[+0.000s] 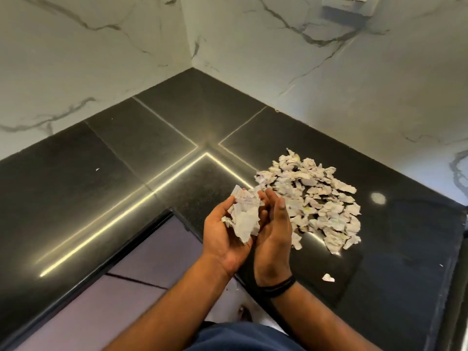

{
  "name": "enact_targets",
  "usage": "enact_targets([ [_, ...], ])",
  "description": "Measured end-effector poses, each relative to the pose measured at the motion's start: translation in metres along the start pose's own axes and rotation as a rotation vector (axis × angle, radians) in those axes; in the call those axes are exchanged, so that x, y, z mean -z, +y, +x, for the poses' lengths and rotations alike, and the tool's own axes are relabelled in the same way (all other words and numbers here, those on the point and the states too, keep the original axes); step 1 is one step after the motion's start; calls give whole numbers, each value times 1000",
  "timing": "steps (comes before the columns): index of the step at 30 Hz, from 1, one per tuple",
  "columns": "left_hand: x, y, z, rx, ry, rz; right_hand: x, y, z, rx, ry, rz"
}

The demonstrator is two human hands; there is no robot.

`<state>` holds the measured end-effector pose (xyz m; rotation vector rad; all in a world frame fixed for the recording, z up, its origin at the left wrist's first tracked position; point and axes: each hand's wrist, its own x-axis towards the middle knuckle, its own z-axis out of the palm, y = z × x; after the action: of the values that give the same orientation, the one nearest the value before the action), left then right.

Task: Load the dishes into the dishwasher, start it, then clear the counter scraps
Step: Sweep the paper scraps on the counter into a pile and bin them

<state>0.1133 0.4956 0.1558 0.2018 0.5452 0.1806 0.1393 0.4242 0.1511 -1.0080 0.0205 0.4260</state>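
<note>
A pile of torn, crumpled paper scraps (pixel 319 198) lies on the black counter (pixel 126 160) to the right of the corner. My left hand (pixel 222 236) is palm up over the counter's inner edge and cups a bunch of crumpled scraps (pixel 244 214), its fingers curled round them. My right hand (pixel 274 231) stands on edge beside it, fingers nearly straight, pressing against the scraps from the right. One stray scrap (pixel 328 277) lies alone on the counter nearer to me.
White marble walls (pixel 101 59) meet in a corner behind the L-shaped counter. A grey tiled floor (pixel 121 287) shows inside the L. A dark wristband (pixel 278 287) is on my right wrist. A white wall fitting (pixel 349 6) is at the top right.
</note>
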Motion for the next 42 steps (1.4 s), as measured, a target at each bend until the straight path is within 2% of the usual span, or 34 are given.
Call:
enact_targets([
  [7, 52, 35, -78, -238, 156, -108, -48, 54, -53, -197, -98, 5],
  [18, 194, 53, -268, -631, 361, -378, -100, 168, -243, -528, -354, -112],
  [22, 252, 38, -323, -708, 454, -505, -91, 210, -310, -615, -402, -183],
  [26, 318, 14, -358, -711, 539, -634, -69, 256, -360, -727, -414, -319],
  [31, 403, -21, -361, -710, 680, -817, -20, 331, -389, -850, -420, -528],
  [35, 481, -50, -333, -638, 777, -944, 34, 413, -388, -918, -376, -734],
  [42, 668, -85, -245, -588, 956, -996, 125, 598, -369, -1046, -294, -977],
])
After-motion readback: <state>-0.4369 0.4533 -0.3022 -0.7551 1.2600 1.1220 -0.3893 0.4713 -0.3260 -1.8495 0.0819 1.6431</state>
